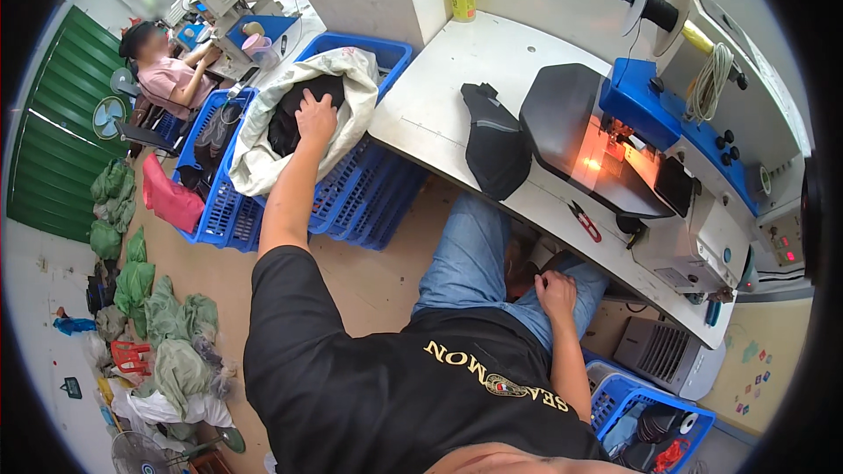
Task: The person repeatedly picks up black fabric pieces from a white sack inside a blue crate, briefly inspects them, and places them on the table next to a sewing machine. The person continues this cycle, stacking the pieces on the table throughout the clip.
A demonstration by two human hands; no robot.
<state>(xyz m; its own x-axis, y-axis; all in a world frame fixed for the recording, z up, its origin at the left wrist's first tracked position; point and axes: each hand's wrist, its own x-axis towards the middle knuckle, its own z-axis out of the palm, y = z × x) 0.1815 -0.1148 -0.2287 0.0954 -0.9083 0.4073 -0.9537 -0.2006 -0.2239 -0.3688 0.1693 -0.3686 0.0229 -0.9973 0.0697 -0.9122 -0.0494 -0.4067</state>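
Sack (351, 96) — dark pieces (294, 114), left hand (315, 118) inside

1 head-worn fisheye view, looking steeply down over the wearer's black T-shirt chest (413, 386), white curved worktable (439, 96) ahead and right, blue plastic crates (351, 193) left, close range, straight edges bending toward the dark round rim.

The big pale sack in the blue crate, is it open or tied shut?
Open. The sack gapes at the top, dark pieces show inside, and the left hand reaches into its mouth.
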